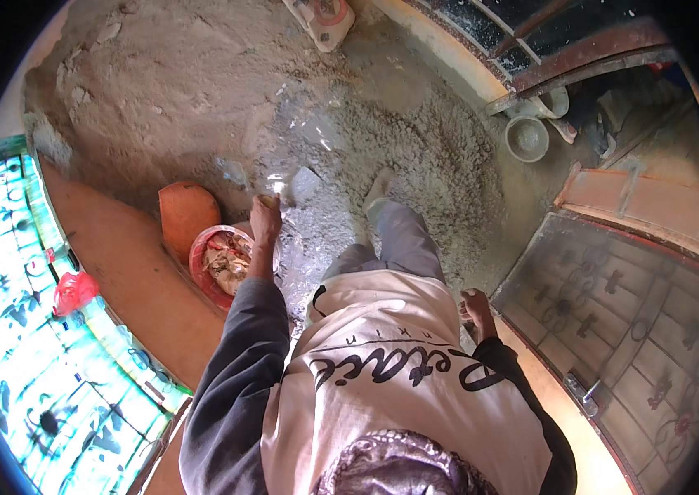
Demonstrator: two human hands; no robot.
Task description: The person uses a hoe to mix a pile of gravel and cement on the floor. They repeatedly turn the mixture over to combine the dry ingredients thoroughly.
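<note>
My left hand (266, 218) is closed around the end of a tool's handle, in front of me on the left. A flat grey blade (305, 185), apparently the tool's, lies against the wet grey mortar (430, 142) just right of the hand; the join between them is hidden. My right hand (477, 309) hangs at my right side near the door, fingers loosely bent, with nothing visible in it. My bare feet stand in the wet mix, partly sunk. A red tub (198, 263) holding torn paper or bags sits beside my left forearm.
An orange container (187, 213) stands by the left wall. Brown sand (157, 93) is heaped at the upper left, with a printed sack (328, 25) at the top. At the right are a grey bowl (527, 139) and a metal door (622, 322). A bright window (34, 346) fills the left.
</note>
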